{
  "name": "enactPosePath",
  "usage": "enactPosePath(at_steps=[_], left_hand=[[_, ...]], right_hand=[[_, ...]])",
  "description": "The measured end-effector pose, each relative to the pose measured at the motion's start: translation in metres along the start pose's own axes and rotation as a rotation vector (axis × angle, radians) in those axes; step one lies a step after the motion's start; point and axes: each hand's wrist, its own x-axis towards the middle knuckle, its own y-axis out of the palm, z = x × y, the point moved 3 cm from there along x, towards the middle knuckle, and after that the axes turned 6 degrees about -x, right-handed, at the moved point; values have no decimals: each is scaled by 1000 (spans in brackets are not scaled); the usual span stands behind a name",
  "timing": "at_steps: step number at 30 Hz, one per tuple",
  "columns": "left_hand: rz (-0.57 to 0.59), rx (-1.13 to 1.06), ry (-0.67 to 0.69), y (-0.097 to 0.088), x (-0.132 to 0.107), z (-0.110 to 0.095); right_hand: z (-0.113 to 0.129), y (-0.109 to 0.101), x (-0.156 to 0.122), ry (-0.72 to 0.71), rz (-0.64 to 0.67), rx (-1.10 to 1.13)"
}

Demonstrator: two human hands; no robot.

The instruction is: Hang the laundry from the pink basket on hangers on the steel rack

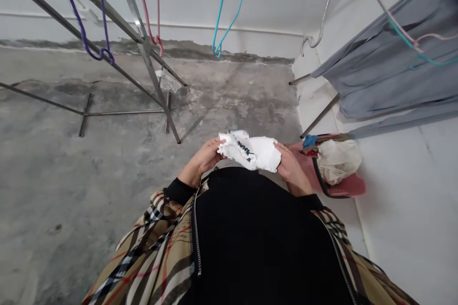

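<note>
Between my two hands, just in front of my chest, is a small piece of white cloth (pixel 265 152). It has a ruffled edge and a short dark blue gathered strip across it; its exact kind does not show. My left hand (pixel 207 156) is closed on the ruffled end, with the fingertips partly behind the fabric. At the opposite end, my right hand (pixel 289 166) grips the smoother side, thumb in front and fingers mostly hidden.
A metal rack (pixel 146 47) stands at left. Purple (pixel 83 38), pink (pixel 159 19), cyan (pixel 216 24) and whitish (pixel 322 24) hangers dangle ahead. Grey fabric (pixel 400 66) hangs at right, above a pink basket (pixel 354 186) holding cloths and a whitish bundle (pixel 338 159).
</note>
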Motion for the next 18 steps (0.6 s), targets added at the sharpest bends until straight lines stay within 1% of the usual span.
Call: enactPosePath(at_steps=[3,6,8,11,12,14,16,18], left_hand=[[-127,-21,129,-16,2,-19],[-195,-95,200,-27,-4,-33],[-241,-150,225,-30,-8,-35],[-356,-180,265,-32,-8,-33],[-409,-185,291,-33,-7,-33],[-494,-207,349,-35,-5,-34],[-526,-243,400,-39,-3,-40],[-537,-285,440,-45,-4,-48]], right_hand=[[12,-14,5,-20,-60,66],[21,-29,5,-48,-58,140],[20,-32,5,-46,-45,169],[16,-32,10,-103,-92,143],[16,-31,12,-141,-109,92],[22,-32,13,-234,-141,-104],[31,-37,5,-320,-170,-311],[42,-44,-12,-393,-188,-496]])
